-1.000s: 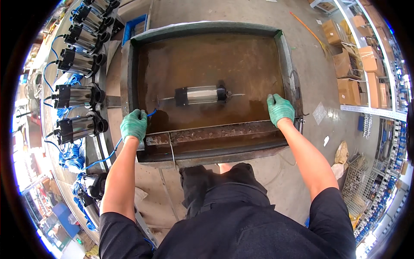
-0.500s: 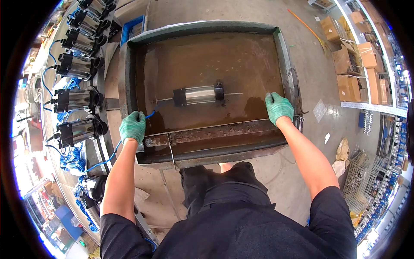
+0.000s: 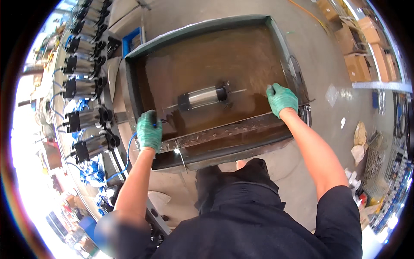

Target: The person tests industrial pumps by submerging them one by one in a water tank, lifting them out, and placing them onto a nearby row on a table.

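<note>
In front of me a dark metal tank (image 3: 277, 39) holds brownish water. A steel cylinder with black end caps, looking like a submersible pump (image 3: 202, 97), lies in it. My left hand (image 3: 149, 131), in a green glove, is closed over the tank's near left corner, with a blue cable (image 3: 130, 149) running into it and showing again by the fingers. My right hand (image 3: 283, 102), also gloved, is curled at the near right inside wall; what its fingers close on is hidden. A long metal strip (image 3: 224, 133) crosses the tank's near side between the hands.
Several similar pumps (image 3: 88, 118) with blue cables line a bench on the left. A blue bin (image 3: 128, 41) stands behind the tank's far left corner. Cardboard boxes (image 3: 356, 67) fill a shelf at right, with a wire basket (image 3: 376, 172) nearer me.
My left hand has moved right and inward from the tank's left edge, with the cable. The right hand stays by the right wall. The whole view has turned slightly.
</note>
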`<state>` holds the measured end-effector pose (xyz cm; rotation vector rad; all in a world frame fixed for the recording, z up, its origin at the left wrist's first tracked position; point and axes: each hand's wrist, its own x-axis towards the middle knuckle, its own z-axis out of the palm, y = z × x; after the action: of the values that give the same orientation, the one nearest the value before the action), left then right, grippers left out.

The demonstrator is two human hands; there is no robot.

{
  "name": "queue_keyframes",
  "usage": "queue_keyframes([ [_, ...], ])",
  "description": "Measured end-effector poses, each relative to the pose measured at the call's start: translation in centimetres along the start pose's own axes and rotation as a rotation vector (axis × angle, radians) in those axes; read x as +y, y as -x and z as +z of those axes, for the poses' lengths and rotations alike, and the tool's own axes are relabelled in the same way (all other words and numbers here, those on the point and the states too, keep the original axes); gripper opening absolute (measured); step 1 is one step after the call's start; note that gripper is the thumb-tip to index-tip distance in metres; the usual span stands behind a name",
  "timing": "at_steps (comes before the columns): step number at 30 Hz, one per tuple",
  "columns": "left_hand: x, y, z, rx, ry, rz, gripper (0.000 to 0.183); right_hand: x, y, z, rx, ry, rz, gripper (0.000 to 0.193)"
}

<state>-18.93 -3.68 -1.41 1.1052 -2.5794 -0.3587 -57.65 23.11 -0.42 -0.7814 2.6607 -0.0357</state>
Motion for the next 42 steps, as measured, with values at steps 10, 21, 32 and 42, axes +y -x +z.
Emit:
queue_keyframes([
  [10, 15.9, -8.2, 11.9, -0.721, 0.460, -0.659, 0.031, 0.9, -0.4, -0.2, -0.023, -0.139, -0.012, 0.041],
  [21, 17.1, -10.4, 14.7, -0.813, 0.848, -0.964, 0.031, 2.0, -0.1, -0.1, -0.022, -0.287, -0.035, 0.037],
  [32, 14.1, -6.5, 11.8, -0.676, 0.780, -0.780, 0.031, 2.4, 0.0, 0.1, 0.008, -0.341, -0.076, 0.036],
  [42, 12.9, -4.0, 11.2, -0.650, 0.818, -0.745, 0.028, 2.4, -0.4, 0.7, -0.003, -0.332, -0.067, 0.035],
])
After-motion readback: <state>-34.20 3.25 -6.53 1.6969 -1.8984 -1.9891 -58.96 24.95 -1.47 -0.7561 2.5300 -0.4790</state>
